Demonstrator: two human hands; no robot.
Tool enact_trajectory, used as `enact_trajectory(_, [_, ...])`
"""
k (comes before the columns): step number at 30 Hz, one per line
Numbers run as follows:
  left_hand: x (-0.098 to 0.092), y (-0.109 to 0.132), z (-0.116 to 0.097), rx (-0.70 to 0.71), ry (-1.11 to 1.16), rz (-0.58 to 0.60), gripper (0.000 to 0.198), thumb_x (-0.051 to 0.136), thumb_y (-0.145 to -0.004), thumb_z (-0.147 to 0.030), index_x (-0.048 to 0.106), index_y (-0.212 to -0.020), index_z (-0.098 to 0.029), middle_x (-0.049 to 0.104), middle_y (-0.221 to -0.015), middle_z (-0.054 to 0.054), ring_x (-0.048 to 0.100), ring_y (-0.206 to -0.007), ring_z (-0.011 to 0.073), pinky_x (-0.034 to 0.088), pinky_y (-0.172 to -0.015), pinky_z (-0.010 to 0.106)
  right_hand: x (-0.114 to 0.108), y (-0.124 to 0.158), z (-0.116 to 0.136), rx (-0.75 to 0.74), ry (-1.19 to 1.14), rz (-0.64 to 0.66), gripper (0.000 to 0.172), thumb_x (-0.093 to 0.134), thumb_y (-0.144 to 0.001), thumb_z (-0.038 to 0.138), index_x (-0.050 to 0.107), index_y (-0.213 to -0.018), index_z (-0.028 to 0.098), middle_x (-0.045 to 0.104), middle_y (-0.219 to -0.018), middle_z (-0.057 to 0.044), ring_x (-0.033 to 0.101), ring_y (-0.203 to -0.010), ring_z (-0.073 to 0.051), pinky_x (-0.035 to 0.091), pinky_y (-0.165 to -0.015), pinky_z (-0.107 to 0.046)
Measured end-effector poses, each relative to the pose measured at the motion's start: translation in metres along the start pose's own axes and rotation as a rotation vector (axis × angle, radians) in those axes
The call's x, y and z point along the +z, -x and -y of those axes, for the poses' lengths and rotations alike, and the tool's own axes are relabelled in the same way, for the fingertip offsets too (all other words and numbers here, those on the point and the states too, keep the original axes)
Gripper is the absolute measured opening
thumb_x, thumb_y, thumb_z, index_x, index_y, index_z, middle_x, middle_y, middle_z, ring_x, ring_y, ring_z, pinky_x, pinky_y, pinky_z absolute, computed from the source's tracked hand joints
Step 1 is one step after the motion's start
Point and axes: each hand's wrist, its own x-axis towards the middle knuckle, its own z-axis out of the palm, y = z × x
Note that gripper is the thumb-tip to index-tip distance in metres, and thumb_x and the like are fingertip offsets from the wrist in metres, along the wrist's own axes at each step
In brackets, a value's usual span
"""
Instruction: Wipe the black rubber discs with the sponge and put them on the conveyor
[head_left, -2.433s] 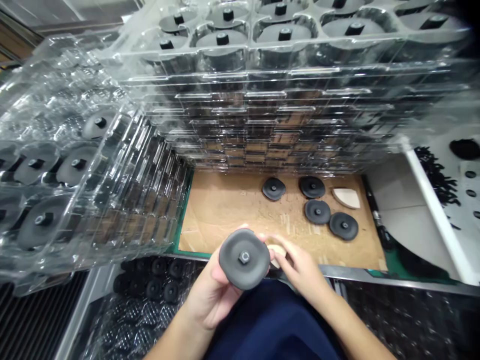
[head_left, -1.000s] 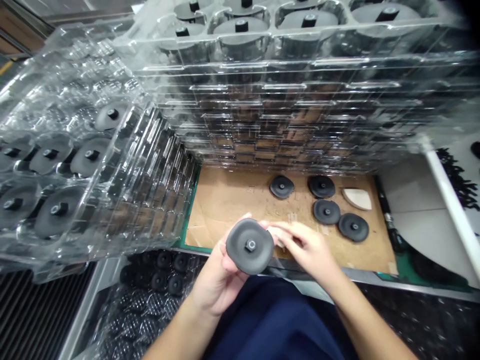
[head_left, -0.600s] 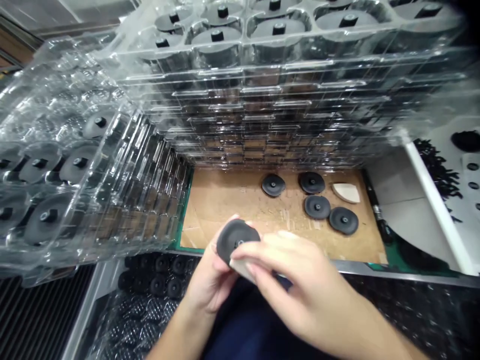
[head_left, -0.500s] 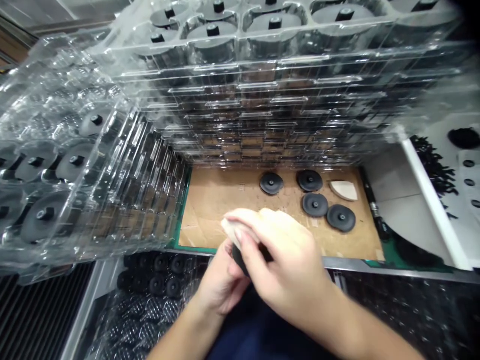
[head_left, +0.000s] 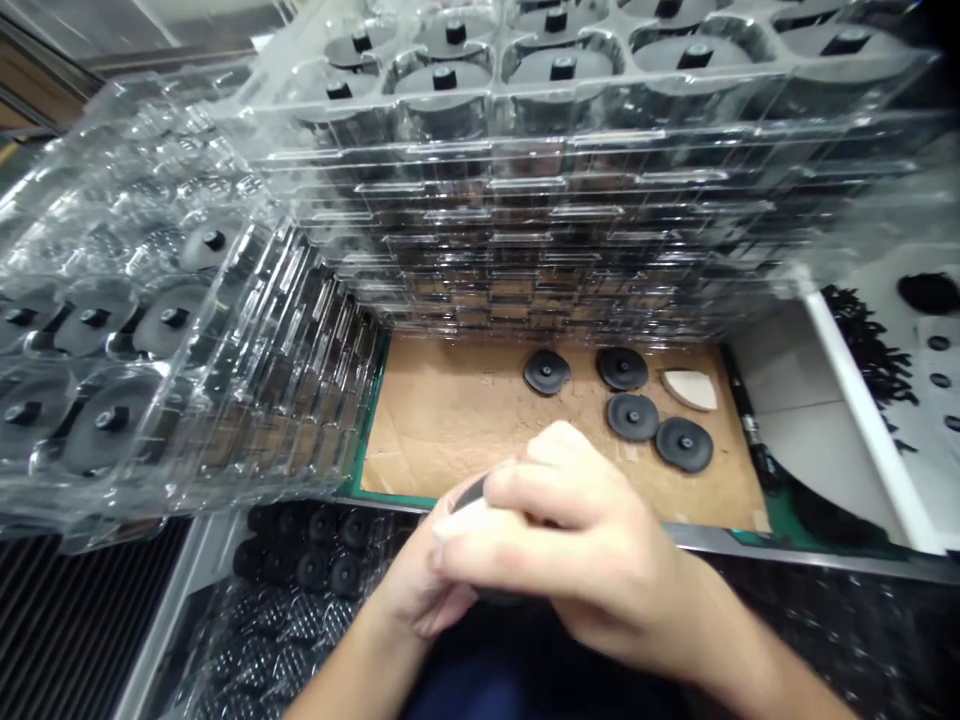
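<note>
Presently, the dark grey disc (head_left: 470,493) is sitting between the person's 2 hands, close above the near edge of the bench, with only a sliver of its rim showing. A pale pad (head_left: 466,519) is lying against that rim, mostly covered by fingers. The left hand (head_left: 424,570) is curling part-closed around the disc from below and behind, its fingertips hidden. The right hand (head_left: 581,530) is folding over the top, fingers bent and nearly closed, and is apparently pinching the pad. Half a second ago the pad was standing up clear along its length; now the right hand is wrapping lower and further round, so the pad is probably bearing on a different stretch of the disc's edge, and the wiping or rubbing seems to be continuing. The disc's face and post are hiding from view, so its surface cannot be judged. Beyond the hands, 4 black discs (head_left: 632,416) are resting post-up on a cardboard sheet (head_left: 431,400), with a cream wedge-shaped pad (head_left: 690,389) lying just to their right. Behind, a stack of clear plastic trays (head_left: 529,150) is holding more discs, and a left-hand tray stack (head_left: 281,385) is standing beside the cardboard.
</note>
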Motion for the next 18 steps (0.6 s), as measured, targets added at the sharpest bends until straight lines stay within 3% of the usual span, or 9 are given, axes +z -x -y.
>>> enact_trajectory(2, [-0.003,0.002,-0.001,-0.014,0.036,0.064,0.038,0.079,-0.065,-0.035,0.071,-0.097,-0.016,0.070,-0.090,0.000,0.066,-0.091,0.0172,0.048,-0.086,0.027,0.000,-0.001,-0.013,0.048,-0.097,0.000,0.030,0.042,-0.092,0.013,0.070,-0.097,0.023,0.066,-0.080,-0.001,0.054,-0.071,-0.015,0.039,-0.068,-0.031])
enact_trajectory(4, [-0.009,0.005,-0.001,-0.030,0.134,0.122,0.051,0.083,-0.058,-0.039,0.069,-0.101,-0.018,0.070,-0.095,0.002,0.067,-0.086,0.0170,0.051,-0.078,0.024,0.007,0.011,-0.033,0.263,-0.142,-0.097,0.026,0.046,-0.091,0.015,0.068,-0.101,0.023,0.068,-0.088,-0.002,0.058,-0.078,-0.015,0.043,-0.072,-0.030])
enact_trajectory(7, [-0.017,0.006,0.001,-0.057,0.282,0.187,0.064,0.084,-0.052,-0.044,0.065,-0.108,-0.021,0.070,-0.102,0.005,0.069,-0.086,0.0211,0.055,-0.071,0.026,0.033,0.044,-0.067,0.584,-0.167,-0.170,0.021,0.051,-0.090,0.026,0.069,-0.100,0.026,0.066,-0.090,-0.002,0.061,-0.081,-0.016,0.049,-0.074,-0.030])
enact_trajectory(10, [-0.018,0.005,0.002,-0.077,0.361,0.234,0.058,0.083,-0.055,-0.042,0.066,-0.106,-0.019,0.071,-0.100,0.005,0.070,-0.085,0.0209,0.056,-0.071,0.025,0.064,0.076,-0.088,0.702,-0.083,-0.225,0.025,0.054,-0.085,0.031,0.068,-0.102,0.021,0.057,-0.113,-0.011,0.059,-0.069,-0.016,0.052,-0.068,-0.036])
enact_trajectory(13, [-0.017,0.003,0.001,-0.105,0.412,0.281,0.056,0.080,-0.058,-0.044,0.067,-0.105,-0.017,0.071,-0.101,0.006,0.070,-0.088,0.0216,0.056,-0.073,0.026,0.077,0.090,-0.085,0.758,-0.030,-0.325,0.031,0.049,-0.088,0.030,0.061,-0.114,0.018,0.044,-0.128,-0.018,0.054,-0.060,-0.012,0.053,-0.059,-0.035])
enact_trajectory(15, [-0.018,0.004,0.002,-0.122,0.425,0.298,0.056,0.077,-0.060,-0.047,0.067,-0.104,-0.015,0.072,-0.101,0.007,0.069,-0.092,0.0222,0.056,-0.078,0.027,0.073,0.088,-0.072,0.747,-0.031,-0.354,0.029,0.047,-0.089,0.029,0.060,-0.113,0.020,0.046,-0.126,-0.017,0.059,-0.072,-0.016,0.054,-0.063,-0.035])
enact_trajectory(18, [-0.021,0.006,0.004,-0.136,0.422,0.310,0.060,0.070,-0.062,-0.057,0.068,-0.102,-0.011,0.073,-0.098,0.009,0.068,-0.094,0.0216,0.054,-0.079,0.026,0.067,0.080,-0.053,0.674,-0.088,-0.306,0.023,0.047,-0.090,0.027,0.065,-0.103,0.024,0.057,-0.116,-0.011,0.059,-0.101,-0.022,0.053,-0.082,-0.040])
